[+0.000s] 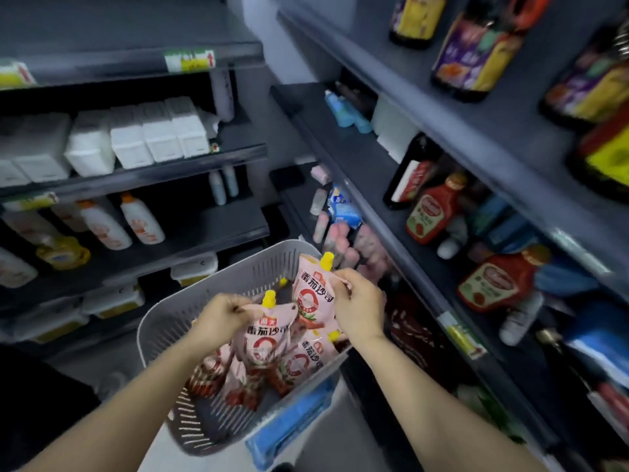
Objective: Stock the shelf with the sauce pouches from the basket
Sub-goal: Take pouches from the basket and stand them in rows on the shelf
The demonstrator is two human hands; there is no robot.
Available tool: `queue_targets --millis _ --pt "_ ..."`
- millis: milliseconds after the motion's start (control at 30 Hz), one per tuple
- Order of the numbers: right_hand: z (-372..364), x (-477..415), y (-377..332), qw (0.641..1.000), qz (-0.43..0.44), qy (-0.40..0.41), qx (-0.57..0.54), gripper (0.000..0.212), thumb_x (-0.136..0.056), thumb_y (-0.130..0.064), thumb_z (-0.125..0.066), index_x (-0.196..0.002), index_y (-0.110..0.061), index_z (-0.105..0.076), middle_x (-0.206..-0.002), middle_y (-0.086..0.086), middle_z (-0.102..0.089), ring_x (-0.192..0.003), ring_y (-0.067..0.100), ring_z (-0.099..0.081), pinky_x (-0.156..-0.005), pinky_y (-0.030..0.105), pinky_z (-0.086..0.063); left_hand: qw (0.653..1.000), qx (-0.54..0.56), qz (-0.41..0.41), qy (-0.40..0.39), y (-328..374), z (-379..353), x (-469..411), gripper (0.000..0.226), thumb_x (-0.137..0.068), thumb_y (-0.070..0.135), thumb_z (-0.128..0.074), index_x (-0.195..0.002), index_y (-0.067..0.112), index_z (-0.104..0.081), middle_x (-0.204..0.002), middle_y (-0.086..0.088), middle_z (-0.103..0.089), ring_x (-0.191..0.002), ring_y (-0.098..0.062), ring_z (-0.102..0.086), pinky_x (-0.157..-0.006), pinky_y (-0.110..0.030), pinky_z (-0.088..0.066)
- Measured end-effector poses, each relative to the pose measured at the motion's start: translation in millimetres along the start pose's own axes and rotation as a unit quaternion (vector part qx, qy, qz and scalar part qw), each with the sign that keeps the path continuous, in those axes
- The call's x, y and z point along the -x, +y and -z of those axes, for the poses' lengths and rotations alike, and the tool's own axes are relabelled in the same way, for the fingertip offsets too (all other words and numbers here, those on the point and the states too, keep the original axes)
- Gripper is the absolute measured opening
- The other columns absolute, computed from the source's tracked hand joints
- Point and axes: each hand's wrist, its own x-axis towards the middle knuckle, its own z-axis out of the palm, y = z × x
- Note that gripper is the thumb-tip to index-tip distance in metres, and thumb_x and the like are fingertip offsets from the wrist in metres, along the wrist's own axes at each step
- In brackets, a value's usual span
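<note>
Sauce pouches [269, 338] in the grey basket [218, 294]: pink fronts printed 番茄沙司. Shelf price tags beside the basket: blurred, unreadable.

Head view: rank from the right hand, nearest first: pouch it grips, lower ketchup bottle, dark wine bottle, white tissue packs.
1. Pouch pinched in the right hand, over the basket.
2. Lower ketchup bottle, right shelf.
3. Dark wine bottle, same shelf, farther back.
4. White tissue packs, far left shelf.

Glossy film pouches [269, 338]; matt slotted plastic basket [218, 294].
</note>
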Motion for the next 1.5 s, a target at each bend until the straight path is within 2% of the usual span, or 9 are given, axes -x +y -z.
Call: queue_targets --millis 167,400,533,633,733,900,1033,1133,1500 --pt "64 23 -7 0.998 0.008 0.067 0.013 0.015 -0.094 -0.020 -0.055 -0.091 -0.019 -0.069 -0.086 0.001 -0.072 -0.083 0.022 -0.063 -0.075 0.037 -0.049 0.997 0.049 -0.064 -0.011 71 -17 17 0.019 -0.089 0.007 -0.064 -0.071 0.007 -0.065 -0.052 -0.023 -0.059 -0.050 -0.037 -0.061 -0.046 -0.027 -0.047" --pt "164 86 -2 0.989 0.010 0.148 -0.019 0.015 -0.093 -0.018 -0.055 -0.087 -0.020 -0.069 -0.084 -0.004 -0.070 -0.081 0.016 -0.063 -0.073 0.036 -0.049 0.987 0.101 -0.126 -0.005 145 -72 71 0.014 -0.088 0.001 -0.063 -0.076 0.004 -0.069 -0.062 -0.012 -0.070 -0.046 -0.019 -0.063 -0.049 -0.032 -0.050" --pt "224 135 3 0.984 0.025 0.177 0.005 0.018 -0.094 -0.018 -0.054 -0.092 -0.019 -0.071 -0.081 -0.008 -0.068 -0.078 0.012 -0.060 -0.067 0.027 -0.044 0.974 0.144 -0.172 -0.008 186 -115 116 0.008 -0.085 0.000 -0.066 -0.080 -0.005 -0.069 -0.080 -0.021 -0.069 -0.071 -0.020 -0.061 -0.071 -0.037 -0.048" --pt "270 172 9 0.979 0.031 0.200 0.027 0.018 -0.094 -0.019 -0.052 -0.094 -0.018 -0.070 -0.090 -0.004 -0.072 -0.084 0.016 -0.061 -0.072 0.030 -0.045 0.968 0.133 -0.211 -0.025 221 -146 152 0.012 -0.085 0.002 -0.066 -0.073 0.004 -0.071 -0.067 -0.005 -0.070 -0.059 -0.012 -0.060 -0.060 -0.026 -0.048" --pt "315 206 16 0.973 0.023 0.223 0.048 0.018 -0.094 -0.017 -0.052 -0.094 -0.017 -0.070 -0.091 -0.004 -0.072 -0.085 0.016 -0.062 -0.075 0.031 -0.046 0.961 0.119 -0.242 -0.059 252 -176 184 0.009 -0.086 0.006 -0.066 -0.079 0.007 -0.072 -0.062 -0.008 -0.070 -0.048 -0.019 -0.059 -0.049 -0.028 -0.045" --pt "386 261 27 0.961 0.011 0.268 0.062 0.015 -0.091 -0.014 -0.055 -0.088 -0.018 -0.069 -0.078 -0.007 -0.064 -0.077 0.014 -0.057 -0.066 0.028 -0.040 0.936 0.102 -0.306 -0.143 303 -229 231 0.013 -0.085 0.002 -0.065 -0.076 0.011 -0.070 -0.053 0.004 -0.067 -0.044 -0.003 -0.057 -0.041 -0.016 -0.044" --pt "433 303 35 0.938 0.018 0.333 0.090 0.015 -0.089 -0.010 -0.057 -0.083 -0.017 -0.068 -0.075 -0.008 -0.063 -0.073 0.012 -0.055 -0.064 0.025 -0.037 0.910 0.087 -0.337 -0.223 337 -267 260 0.013 -0.086 0.006 -0.066 -0.077 0.009 -0.074 -0.051 -0.009 -0.065 -0.040 -0.020 -0.053 -0.045 -0.025 -0.040" --pt "465 337 37 0.923 -0.002 0.371 0.105 0.014 -0.091 -0.013 -0.056 -0.081 -0.016 -0.066 -0.073 -0.011 -0.060 -0.071 0.011 -0.054 -0.063 0.029 -0.041 0.888 0.103 -0.357 -0.270 361 -299 286 0.011 -0.087 0.000 -0.061 -0.081 0.003 -0.069 -0.046 0.004 -0.063 -0.036 -0.002 -0.051 -0.038 -0.012 -0.037" --pt "587 451 56 0.874 -0.045 0.472 0.105 0.012 -0.092 -0.018 -0.058 -0.089 -0.020 -0.069 -0.079 -0.012 -0.062 -0.073 0.006 -0.053 -0.068 0.026 -0.042 0.826 0.140 -0.396 -0.375 432 -406 392 0.013 -0.086 0.002 -0.063 -0.081 0.013 -0.069 -0.062 0.010 -0.072 -0.059 0.001 -0.067 -0.053 -0.014 -0.051"
